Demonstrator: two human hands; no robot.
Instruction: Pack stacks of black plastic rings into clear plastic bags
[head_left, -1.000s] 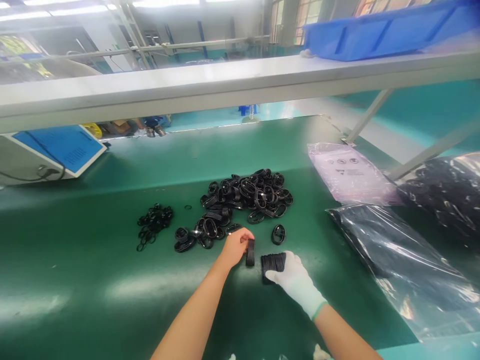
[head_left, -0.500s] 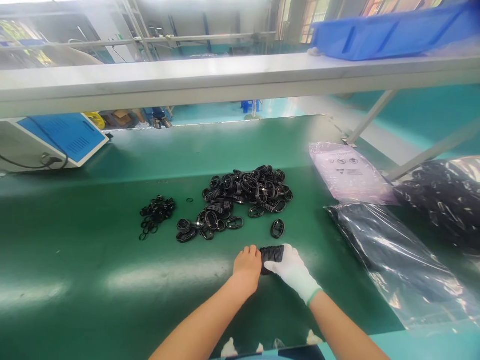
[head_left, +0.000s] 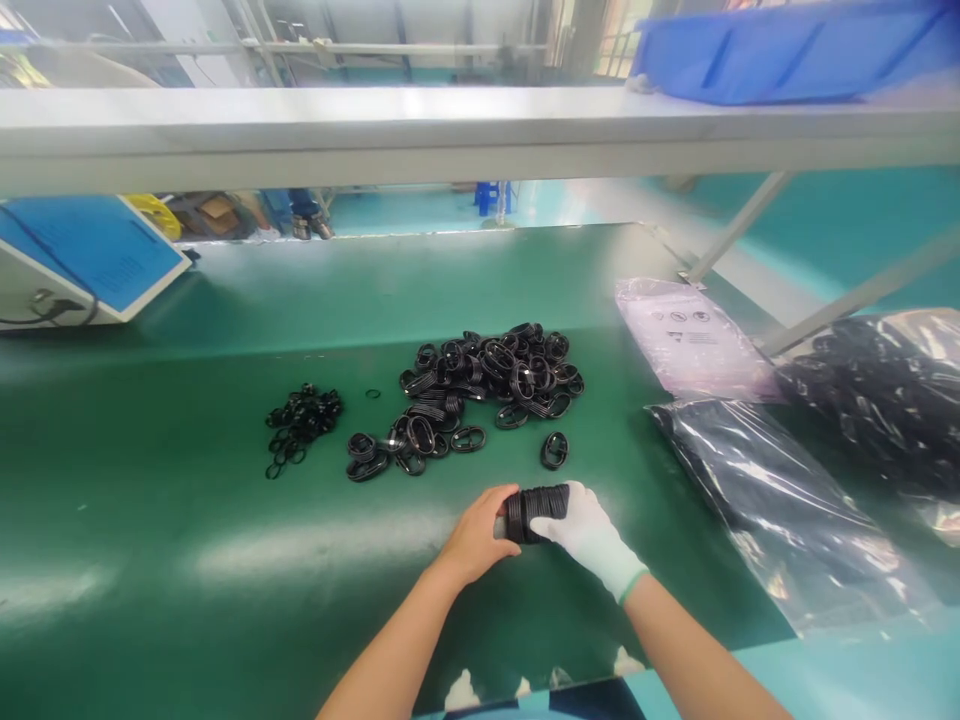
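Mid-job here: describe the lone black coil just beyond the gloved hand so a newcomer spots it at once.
On the green tabletop, find the big heap of black coils. Between its right end and the white-gloved right hand lies one black oval coil. Unlike its heaped neighbours, it touches no other coil.

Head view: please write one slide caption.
Bare left hand and white-gloved right hand flanking a row of black ribbed coils.
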